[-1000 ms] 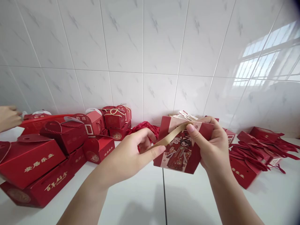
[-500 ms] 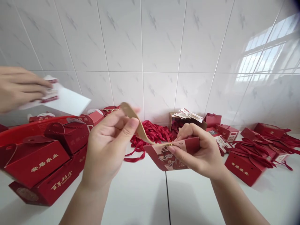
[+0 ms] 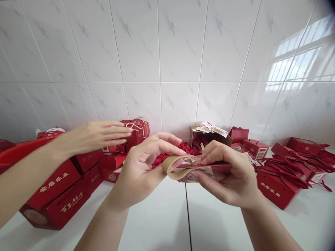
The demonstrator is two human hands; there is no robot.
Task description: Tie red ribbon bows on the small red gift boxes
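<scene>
Stood by the tabletop (image 3: 162, 223), watching the two hands work close together. The right hand (image 3: 227, 170) had a narrow grip on a printed red packet (image 3: 219, 168), thumb below and fingers above. The packet was up off the tabletop, between the hands, its edge turned toward the wearer.

The left hand (image 3: 148, 170) had its grip round a tan band (image 3: 167, 167), thumb behind the bend, fingertips along the top. The band curved back on itself in an open loop, both ends running to the packet, near a small gold-coloured fastener (image 3: 191, 161).

My judgement: the right grip did best as a firm anchor, pressing flat so the card would not crease; the left needed only light pressure, ends lined up, no twist, bend rounded. Pulling hard on the loop risked tearing the card at the fastener.

Beyond lay a heap of red ribbon (image 3: 192, 149). A co-worker's hand (image 3: 102, 135) crossed from the left over red boxes (image 3: 65, 195).
</scene>
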